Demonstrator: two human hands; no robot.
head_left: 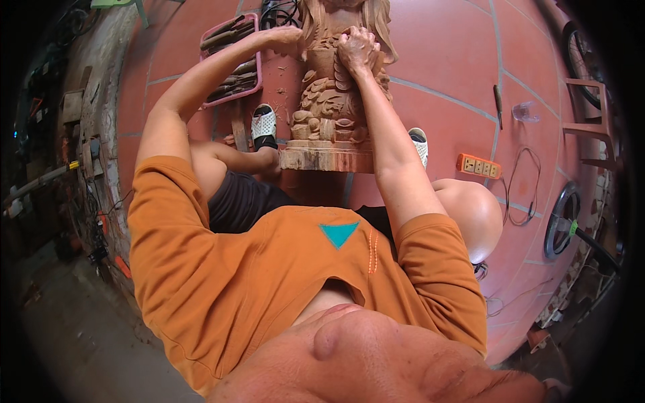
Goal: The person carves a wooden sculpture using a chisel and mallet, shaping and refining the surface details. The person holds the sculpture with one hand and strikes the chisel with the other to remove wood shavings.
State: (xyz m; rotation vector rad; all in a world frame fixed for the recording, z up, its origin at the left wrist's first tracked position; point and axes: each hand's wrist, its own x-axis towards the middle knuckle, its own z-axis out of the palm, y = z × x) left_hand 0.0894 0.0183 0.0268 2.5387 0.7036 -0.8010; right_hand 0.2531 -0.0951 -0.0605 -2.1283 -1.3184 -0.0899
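Resting curled right hand (359, 50) on carved statue (326, 101), presumably for steadiness | Holding left hand (287, 40) alongside | Cannot tell either grip

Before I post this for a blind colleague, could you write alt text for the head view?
An orange-shirted person has the right hand on an ornate wood carving and the left hand at its left edge. A pink basket of slender tools lies to the left, an orange power strip to the right, on red tiles.
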